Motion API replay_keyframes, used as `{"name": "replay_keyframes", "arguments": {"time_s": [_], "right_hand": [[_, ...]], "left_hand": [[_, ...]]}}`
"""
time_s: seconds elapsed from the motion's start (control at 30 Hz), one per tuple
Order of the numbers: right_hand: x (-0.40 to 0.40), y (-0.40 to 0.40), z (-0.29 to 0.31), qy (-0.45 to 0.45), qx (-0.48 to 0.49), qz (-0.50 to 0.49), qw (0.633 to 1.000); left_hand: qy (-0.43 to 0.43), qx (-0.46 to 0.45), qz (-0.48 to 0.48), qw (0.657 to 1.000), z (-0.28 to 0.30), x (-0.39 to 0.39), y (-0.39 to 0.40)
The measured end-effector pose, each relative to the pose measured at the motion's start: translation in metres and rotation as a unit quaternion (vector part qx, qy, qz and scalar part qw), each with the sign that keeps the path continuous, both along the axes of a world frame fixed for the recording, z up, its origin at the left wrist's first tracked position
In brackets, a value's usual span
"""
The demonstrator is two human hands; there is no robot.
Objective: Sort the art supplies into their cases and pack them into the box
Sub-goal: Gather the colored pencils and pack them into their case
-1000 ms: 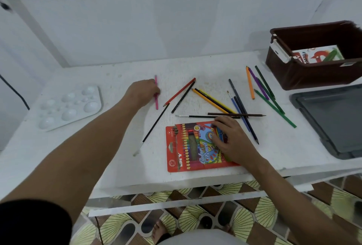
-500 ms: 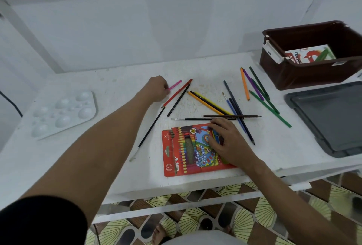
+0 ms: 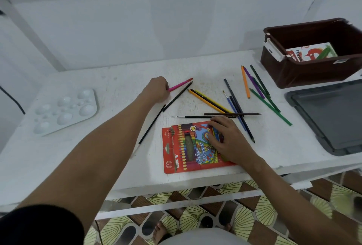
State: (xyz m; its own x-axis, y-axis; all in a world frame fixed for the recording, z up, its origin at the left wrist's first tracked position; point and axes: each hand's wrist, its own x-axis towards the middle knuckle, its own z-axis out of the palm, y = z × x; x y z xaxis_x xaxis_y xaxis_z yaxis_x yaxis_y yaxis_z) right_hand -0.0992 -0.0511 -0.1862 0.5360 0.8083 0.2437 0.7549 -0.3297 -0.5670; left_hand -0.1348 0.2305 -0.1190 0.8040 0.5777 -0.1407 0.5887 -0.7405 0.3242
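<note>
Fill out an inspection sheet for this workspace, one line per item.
Surface: white table, scuffed.
Job's things: pink pencil in the left hand; loose coloured pencils and brushes scattered; red pencil case flat near the front edge; brown box holding a pastels pack.
Clutter: white palette at left; grey lid at right.
Grips: left hand grips the pink pencil; right hand rests on the case.
Cables: a dark line at far left, unclear.
Surroundings: white wall, patterned floor tiles.
</note>
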Motion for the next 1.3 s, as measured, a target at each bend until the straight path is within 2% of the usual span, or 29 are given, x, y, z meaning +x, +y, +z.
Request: {"name": "replay_keyframes", "arguments": {"time_s": [0.13, 0.27, 0.37, 0.47, 0.73, 0.83, 1.13, 1.23, 1.3], "right_hand": [[0.000, -0.001, -0.001, 0.003, -0.003, 0.001, 1.000], [0.000, 0.000, 0.000, -0.004, 0.000, 0.001, 1.000], [0.000, -0.001, 0.000, -0.005, -0.002, -0.001, 1.000], [-0.001, 0.000, -0.001, -0.006, -0.004, -0.001, 1.000], [0.000, -0.001, 0.000, 0.003, 0.000, -0.002, 1.000], [0.000, -0.002, 0.003, 0.042, 0.023, -0.007, 0.999], [-0.002, -0.004, 0.008, 0.085, 0.051, -0.007, 0.995], [-0.001, -0.004, 0.008, 0.081, 0.047, -0.007, 0.996], [-0.001, -0.003, 0.007, 0.075, 0.040, -0.008, 0.996]], "left_hand": [[-0.027, -0.021, 0.018, 0.999, 0.028, -0.035, 0.005], [0.005, -0.132, -0.029, 0.991, 0.045, -0.113, -0.009], [0.006, -0.223, -0.016, 0.975, 0.045, -0.162, -0.025], [0.025, -0.265, -0.013, 0.964, 0.040, -0.194, -0.034], [0.029, -0.313, 0.000, 0.949, 0.023, -0.220, -0.038], [0.012, -0.323, 0.014, 0.946, 0.014, -0.208, -0.049], [-0.031, -0.212, -0.004, 0.977, -0.007, -0.173, -0.075], [-0.052, -0.126, -0.068, 0.988, -0.008, -0.162, -0.089], [-0.074, -0.103, -0.109, 0.986, -0.012, -0.157, -0.098]]}}
